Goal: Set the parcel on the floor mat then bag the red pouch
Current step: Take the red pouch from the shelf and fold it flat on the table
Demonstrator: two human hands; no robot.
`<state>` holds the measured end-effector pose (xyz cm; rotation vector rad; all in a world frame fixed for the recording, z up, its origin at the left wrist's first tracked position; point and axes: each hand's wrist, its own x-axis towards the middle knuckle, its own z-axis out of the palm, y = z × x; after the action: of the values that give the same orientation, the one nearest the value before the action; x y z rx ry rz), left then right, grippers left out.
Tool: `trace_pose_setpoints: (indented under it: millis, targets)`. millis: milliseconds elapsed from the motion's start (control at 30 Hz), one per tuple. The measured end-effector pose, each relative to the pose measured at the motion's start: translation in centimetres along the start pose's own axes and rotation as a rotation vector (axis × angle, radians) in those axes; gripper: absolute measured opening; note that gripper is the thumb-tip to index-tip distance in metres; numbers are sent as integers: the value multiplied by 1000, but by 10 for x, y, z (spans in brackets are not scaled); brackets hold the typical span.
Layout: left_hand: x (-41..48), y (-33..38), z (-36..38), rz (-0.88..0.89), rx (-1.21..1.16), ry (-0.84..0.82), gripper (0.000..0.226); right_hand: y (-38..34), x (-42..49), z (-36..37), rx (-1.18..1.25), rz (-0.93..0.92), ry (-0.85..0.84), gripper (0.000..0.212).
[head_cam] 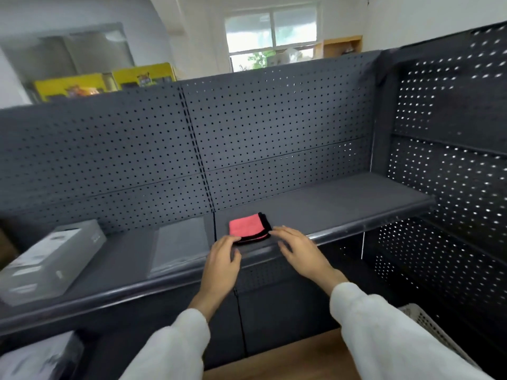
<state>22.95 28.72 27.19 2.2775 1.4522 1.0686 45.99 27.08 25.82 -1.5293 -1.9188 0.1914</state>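
Your left hand [223,253] curls at the pouch's [247,227] near corner; whether it grips, you cannot tell. Your right hand [299,250], fingers loose, touches its right edge. It lies at the shelf [343,204] front, with a box [52,259] well left and a basket [428,325] below right.

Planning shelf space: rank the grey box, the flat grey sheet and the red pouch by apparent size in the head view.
1. grey box: clearly largest.
2. flat grey sheet: middling.
3. red pouch: plainly smallest.
All three lie at the same shelf level, so nearness probably skews this little.
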Motion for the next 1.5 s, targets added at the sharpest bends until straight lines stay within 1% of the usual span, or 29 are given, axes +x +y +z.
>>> trace_pose_setpoints:
  millis: [133, 233, 433, 533, 633, 733, 767, 833, 900, 967, 1000, 1033, 1100, 1167, 1233, 1300, 1333, 1400, 1433, 1500]
  targets:
    - [40, -8, 3, -3, 87, -46, 43, 8, 38, 5, -40, -4, -62, 43]
    - [65, -17, 3, -38, 133, -110, 39, 13, 63, 9, -62, 16, -124, 40]
    - [92, -37, 1, -138, 228, -345, 35, 24, 96, 8, -81, 11, -313, 33]
    - [100, -44, -4, -49, 336, -484, 32, 27, 108, 5, -118, -37, -353, 35]
    - [110, -49, -5, 111, 533, -544, 31, 30, 114, 7, -195, -109, -332, 28]
    - [112, -42, 4, 198, 655, -463, 18, 33, 116, 15, -300, -169, -267, 28]
    - [111, -40, 8, 203, 664, -424, 16, 35, 117, 18, -328, -177, -241, 30]
    - [109, -40, 16, 179, 642, -344, 20, 37, 117, 25, -356, -170, -188, 34]
    - [108, -40, 21, 140, 544, -262, 24, 38, 115, 28, -365, -182, -103, 37]
    - [108, -35, 20, 85, 396, -178, 10, 38, 111, 29, -356, -219, -11, 35]
    - [108, -30, 19, 45, 328, -160, 8, 39, 109, 29, -337, -227, 26, 32]
    - [108, -26, 16, 10, 262, -143, 12, 38, 106, 28, -310, -226, 59, 28]
    - [108, -17, 14, -51, 128, -119, 14, 36, 100, 27, -241, -186, 98, 25]
    - [107, -7, 11, -86, 10, -70, 14, 31, 92, 23, -174, -155, 125, 29]
    - [106, 4, 10, -93, -74, -26, 15, 23, 81, 21, -130, -142, 138, 40]
    - [102, 14, 6, -81, -115, -16, 14, 16, 72, 20, -149, -138, 143, 47]
    - [99, 19, 3, -75, -131, -19, 13, 13, 67, 19, -169, -129, 159, 42]
    - [92, 25, -4, -59, -151, -18, 13, 6, 61, 18, -177, -89, 215, 23]
    - [87, 28, -9, -52, -157, -18, 12, 1, 56, 15, -169, -64, 242, 17]
    - [73, 31, -20, -52, -169, -21, 11, -10, 43, 8, -165, -37, 285, 15]
